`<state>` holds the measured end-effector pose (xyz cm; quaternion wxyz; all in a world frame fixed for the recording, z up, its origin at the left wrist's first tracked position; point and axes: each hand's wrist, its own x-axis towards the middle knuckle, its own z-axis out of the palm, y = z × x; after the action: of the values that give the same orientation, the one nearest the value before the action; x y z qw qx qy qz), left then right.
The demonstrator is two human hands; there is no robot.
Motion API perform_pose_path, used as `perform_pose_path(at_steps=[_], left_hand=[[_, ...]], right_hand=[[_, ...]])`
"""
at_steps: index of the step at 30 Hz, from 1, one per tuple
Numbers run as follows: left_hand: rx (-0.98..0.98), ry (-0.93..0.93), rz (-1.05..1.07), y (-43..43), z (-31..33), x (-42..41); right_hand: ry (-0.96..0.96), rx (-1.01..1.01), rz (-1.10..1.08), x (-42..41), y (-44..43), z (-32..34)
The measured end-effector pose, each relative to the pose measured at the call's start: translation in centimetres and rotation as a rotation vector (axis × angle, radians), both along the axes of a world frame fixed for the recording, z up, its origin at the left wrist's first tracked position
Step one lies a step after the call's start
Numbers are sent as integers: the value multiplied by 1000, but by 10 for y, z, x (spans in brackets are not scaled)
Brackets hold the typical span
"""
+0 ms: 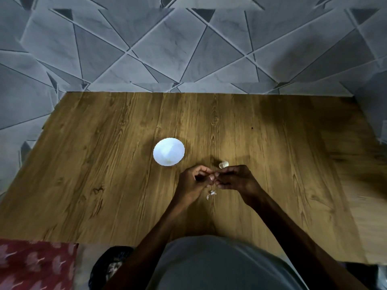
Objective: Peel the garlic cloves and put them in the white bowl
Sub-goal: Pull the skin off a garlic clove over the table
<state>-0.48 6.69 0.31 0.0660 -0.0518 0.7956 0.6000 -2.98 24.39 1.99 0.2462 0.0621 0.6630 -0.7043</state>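
While the peel scraps [212, 194] lie nearest me on the desk [104, 185], my left hand [193, 181] and right hand [236, 178] meet just above them, fingers of both pinching a small, mostly hidden garlic clove [212, 178]. Just beyond the hands rests a second garlic piece [223, 164]; farther left stands the white bowl [156, 150].
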Motion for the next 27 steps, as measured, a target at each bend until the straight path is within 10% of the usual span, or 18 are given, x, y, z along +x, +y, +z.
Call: perform_pose_path(at_steps=[10, 27], left_hand=[[-360, 86, 76, -34, -46, 3], [-442, 94, 260, -32, -58, -3]], right_hand=[[472, 804, 233, -15, -3, -43], [799, 916, 487, -6, -13, -65]])
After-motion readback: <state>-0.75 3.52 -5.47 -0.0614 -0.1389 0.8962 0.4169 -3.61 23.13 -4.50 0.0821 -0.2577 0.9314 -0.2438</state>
